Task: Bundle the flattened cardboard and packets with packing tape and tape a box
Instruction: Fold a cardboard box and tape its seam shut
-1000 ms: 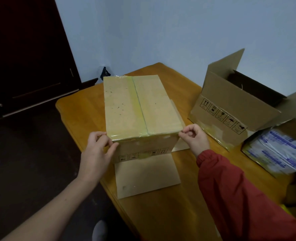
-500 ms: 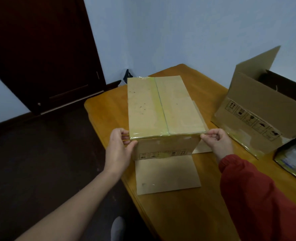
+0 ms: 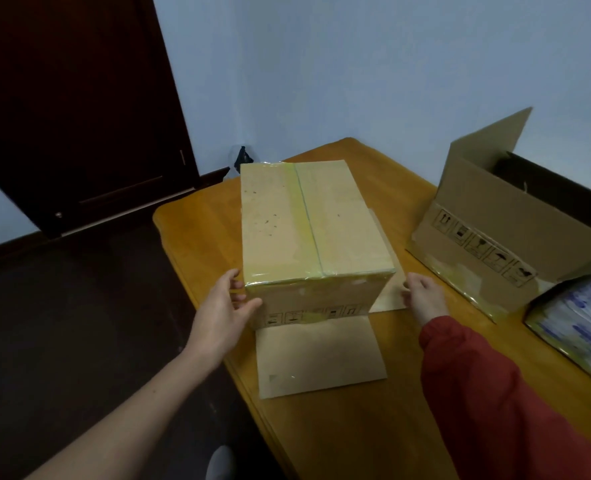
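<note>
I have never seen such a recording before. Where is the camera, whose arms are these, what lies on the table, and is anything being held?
There is no machine here. A person works with bare hands, and a single camera worn on the head looks forward and down, so the arms enter from below. The left hand is open at the near left corner of the taped box, with its thumb against the front face. The right hand, on the arm with the red sleeve, is beside the box but apart from it, and it holds nothing. The box stands on a wooden table, and flat cardboard lies in front of it. To the right are an open box and a bundle of packets.
</note>
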